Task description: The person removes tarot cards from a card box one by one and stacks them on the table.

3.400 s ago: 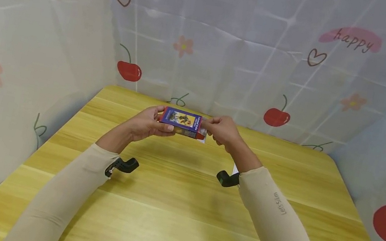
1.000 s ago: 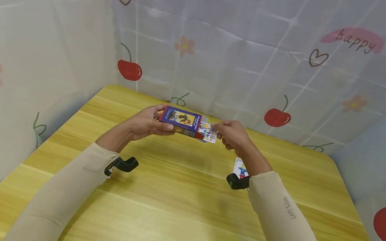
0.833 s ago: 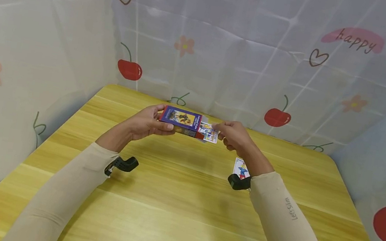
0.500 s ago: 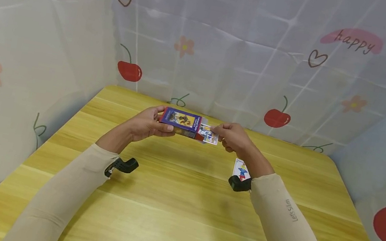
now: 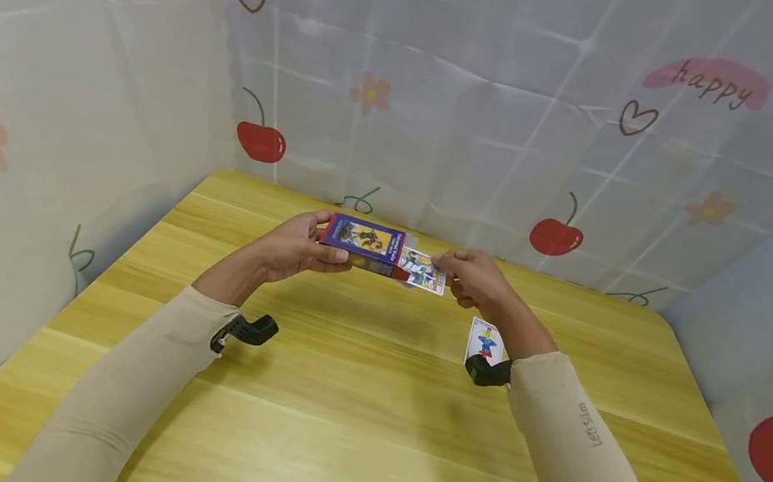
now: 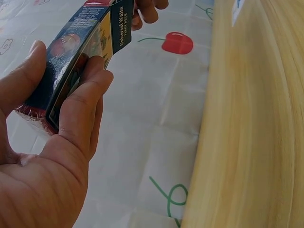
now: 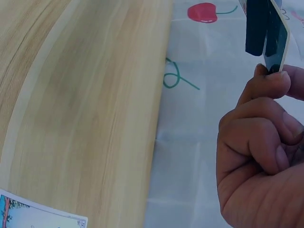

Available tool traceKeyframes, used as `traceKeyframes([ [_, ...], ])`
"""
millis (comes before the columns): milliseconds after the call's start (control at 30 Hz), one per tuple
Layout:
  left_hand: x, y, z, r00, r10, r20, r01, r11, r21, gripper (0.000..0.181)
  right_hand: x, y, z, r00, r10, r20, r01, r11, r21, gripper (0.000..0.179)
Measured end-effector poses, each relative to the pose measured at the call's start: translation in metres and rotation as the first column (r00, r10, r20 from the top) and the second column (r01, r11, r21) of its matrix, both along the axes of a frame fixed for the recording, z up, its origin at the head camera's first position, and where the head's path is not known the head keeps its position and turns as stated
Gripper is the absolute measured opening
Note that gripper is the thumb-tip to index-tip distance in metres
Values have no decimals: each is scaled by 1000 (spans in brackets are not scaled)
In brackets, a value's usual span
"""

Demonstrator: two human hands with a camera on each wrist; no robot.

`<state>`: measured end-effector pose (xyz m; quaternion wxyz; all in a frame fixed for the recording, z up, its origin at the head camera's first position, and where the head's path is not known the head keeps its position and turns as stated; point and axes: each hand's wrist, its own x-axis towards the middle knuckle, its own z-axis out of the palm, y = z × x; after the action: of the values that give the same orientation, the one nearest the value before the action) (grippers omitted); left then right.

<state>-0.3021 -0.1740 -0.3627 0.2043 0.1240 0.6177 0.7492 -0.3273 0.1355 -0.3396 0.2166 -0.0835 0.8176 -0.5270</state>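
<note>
My left hand (image 5: 294,247) grips a blue and red tarot deck box (image 5: 364,239) above the far part of the table, thumb along the front side edge. The box lies sideways, its end pointing right. A tarot card (image 5: 423,270) sticks out of that end, picture side up. Its outer end is pinched between the thumb and forefinger of my right hand (image 5: 482,281); the other end is hidden in the box. In the right wrist view the card (image 7: 278,42) shows edge-on, while the remaining fingers of the right hand (image 7: 261,142) curl in.
Another tarot card (image 5: 486,341) lies face up on the wooden table (image 5: 328,417), partly covered by the right wrist's black camera mount (image 5: 487,372). A patterned white curtain (image 5: 448,141) stands close behind the table's far edge.
The right hand has moved right, drawing the card part way out of the box. The left hand and box stay almost in place. More of the table card shows now.
</note>
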Motion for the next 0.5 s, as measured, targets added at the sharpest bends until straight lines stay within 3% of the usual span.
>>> traceKeyframes([
  [500,1,0,2,1000,14,18,-14,1000,-2,70,5,38,-2,994,107,-13,-108,992,-67,29],
])
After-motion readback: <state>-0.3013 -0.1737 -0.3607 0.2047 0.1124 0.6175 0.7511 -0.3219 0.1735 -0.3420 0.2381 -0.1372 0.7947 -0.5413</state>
